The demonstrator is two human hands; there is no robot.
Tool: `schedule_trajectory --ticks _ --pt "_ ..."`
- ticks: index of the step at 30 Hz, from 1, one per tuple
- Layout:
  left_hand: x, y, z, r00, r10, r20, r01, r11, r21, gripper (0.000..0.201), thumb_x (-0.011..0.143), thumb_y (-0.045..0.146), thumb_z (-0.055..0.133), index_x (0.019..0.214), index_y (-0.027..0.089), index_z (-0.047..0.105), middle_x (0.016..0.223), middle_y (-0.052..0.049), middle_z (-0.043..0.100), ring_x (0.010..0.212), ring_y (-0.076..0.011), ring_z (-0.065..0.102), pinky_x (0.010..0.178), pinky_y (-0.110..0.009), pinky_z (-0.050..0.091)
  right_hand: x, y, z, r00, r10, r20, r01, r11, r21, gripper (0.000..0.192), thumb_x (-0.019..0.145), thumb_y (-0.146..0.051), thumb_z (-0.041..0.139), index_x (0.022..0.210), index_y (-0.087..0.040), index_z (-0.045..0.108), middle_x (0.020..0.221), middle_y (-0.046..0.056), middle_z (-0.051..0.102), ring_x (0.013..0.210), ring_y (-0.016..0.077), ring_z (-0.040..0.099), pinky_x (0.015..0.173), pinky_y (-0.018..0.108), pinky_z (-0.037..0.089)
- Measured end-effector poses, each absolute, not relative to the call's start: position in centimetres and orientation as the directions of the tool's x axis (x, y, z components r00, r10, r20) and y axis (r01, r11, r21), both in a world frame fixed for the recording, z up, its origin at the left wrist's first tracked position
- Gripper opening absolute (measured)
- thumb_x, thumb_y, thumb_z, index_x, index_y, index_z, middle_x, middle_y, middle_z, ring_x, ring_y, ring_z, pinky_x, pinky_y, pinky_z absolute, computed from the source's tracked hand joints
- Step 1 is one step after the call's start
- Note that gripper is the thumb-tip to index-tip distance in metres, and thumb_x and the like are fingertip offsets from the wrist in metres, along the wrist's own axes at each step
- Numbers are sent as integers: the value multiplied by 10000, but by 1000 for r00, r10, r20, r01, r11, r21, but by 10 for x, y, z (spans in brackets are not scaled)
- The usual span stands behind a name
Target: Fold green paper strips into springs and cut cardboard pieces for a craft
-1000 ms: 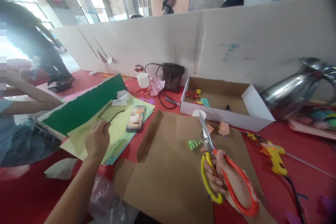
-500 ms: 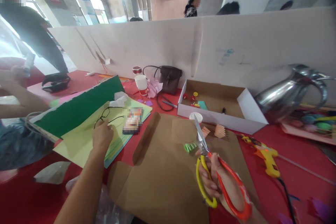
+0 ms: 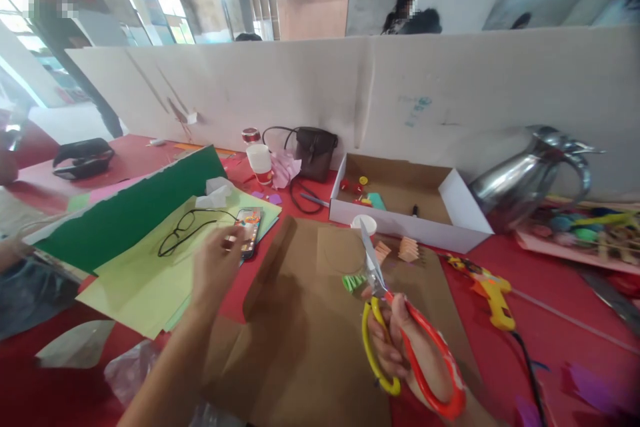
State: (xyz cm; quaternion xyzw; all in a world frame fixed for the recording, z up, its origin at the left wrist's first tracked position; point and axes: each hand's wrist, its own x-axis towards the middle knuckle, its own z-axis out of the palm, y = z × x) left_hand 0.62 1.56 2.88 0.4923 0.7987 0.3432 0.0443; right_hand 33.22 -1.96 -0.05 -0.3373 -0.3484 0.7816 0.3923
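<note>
My right hand [image 3: 400, 347] grips scissors [image 3: 387, 320] with one yellow and one red-orange handle, blades shut and pointing away over a flat brown cardboard sheet [image 3: 310, 333]. My left hand [image 3: 215, 267] hovers empty, fingers spread, above light green paper sheets [image 3: 140, 273], just beside a phone [image 3: 247, 230]. Black eyeglasses [image 3: 183, 227] lie on the paper to its left. A small green folded paper piece [image 3: 353, 280] sits by the scissor blades.
An open cardboard box [image 3: 405, 197] holds small coloured bits. Orange folded papers [image 3: 407, 248], a yellow glue gun [image 3: 493, 293], a steel jug [image 3: 530, 173], a brown bag [image 3: 315, 150], a paper cup [image 3: 260, 161] and a green board [image 3: 125, 210] surround me. A white partition [image 3: 350, 87] backs the red table.
My left hand let go of the eyeglasses, which now lie on the green paper, and moved right toward the phone. The scissors stayed in my right hand.
</note>
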Motion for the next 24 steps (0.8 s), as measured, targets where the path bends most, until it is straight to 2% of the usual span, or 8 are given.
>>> schedule_trajectory --ticks 2,4,5,8,12,18,20,24 --pt "61 6 31 -119 992 28 656 58 752 270 821 354 541 942 211 736 879 -35 725 735 -195 646 679 -275 462 334 -19 -1 -446 857 -258 -374 -441 -816 357 920 -351 574 1224 -165 551 1213 96 581 1024 223 603 843 432 535" --pt "112 1 29 321 939 -124 466 -42 884 280 748 325 655 1002 238 732 887 -23 734 754 -196 657 689 -272 462 337 -18 0 -428 866 -258 -371 -429 -824 356 921 -350 572 1224 -164 551 1214 96 580 1023 221 604 846 430 534" --pt "134 0 28 395 909 -135 363 -20 932 378 688 342 730 1054 248 715 926 -27 732 792 -208 660 686 -273 461 339 -17 0 -420 870 -256 -370 -423 -827 358 920 -351 573 1225 -165 551 1214 96 581 1024 222 603 843 432 535" --pt "188 4 24 202 973 -109 -136 138 981 438 643 387 790 1020 188 689 989 -84 715 891 -222 654 744 -285 470 341 -16 0 -403 881 -248 -376 -406 -833 360 918 -352 577 1225 -167 550 1212 96 583 1025 226 602 838 436 537" --pt "226 16 23 -68 944 -323 -622 213 753 339 680 442 773 821 157 655 878 -73 704 796 -170 652 774 -293 487 341 -16 -3 -388 888 -248 -390 -402 -828 356 919 -348 577 1224 -167 551 1213 96 583 1026 226 602 841 435 535" --pt "221 36 12 -204 939 -276 -613 97 784 338 631 359 818 836 113 708 810 -75 736 713 -162 676 648 -238 490 340 -11 -17 -315 909 -274 -411 -391 -824 335 926 -346 567 1200 -154 558 1159 87 600 960 200 620 800 396 546" --pt "215 42 8 -202 953 -226 -598 62 799 292 624 319 827 784 101 719 757 -80 738 703 -169 685 642 -230 497 337 -7 -24 -291 915 -278 -416 -383 -824 357 923 -427 553 1161 -161 554 974 45 625 740 137 619 630 294 544" --pt "209 42 6 -182 968 -173 -594 33 804 227 669 277 802 801 104 740 743 -73 744 709 -166 694 683 -231 521 332 -3 -33 -287 918 -275 -419 -378 -825 547 776 -672 598 1082 -227 515 664 -68 490 407 51 398 355 151 321"
